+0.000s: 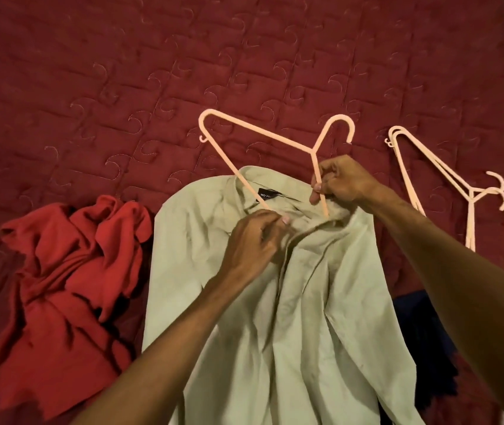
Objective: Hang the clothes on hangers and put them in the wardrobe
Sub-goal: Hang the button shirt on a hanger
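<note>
A pale beige shirt [300, 317] lies front-up on the bed, collar away from me. A pink plastic hanger [253, 130] sits tilted over the collar, one end tucked inside the neck opening, its hook pointing up to the right. My right hand [343, 182] pinches the hanger's arm just above the collar. My left hand [253, 240] grips the shirt's front placket at the neck. The wardrobe is out of view.
A crumpled red garment [69, 289] lies left of the shirt. Spare pink hangers [447, 185] are stacked to the right, near the bed's edge. A dark navy garment [422, 348] shows under my right forearm. A quilted maroon bedspread [122, 72] covers the bed.
</note>
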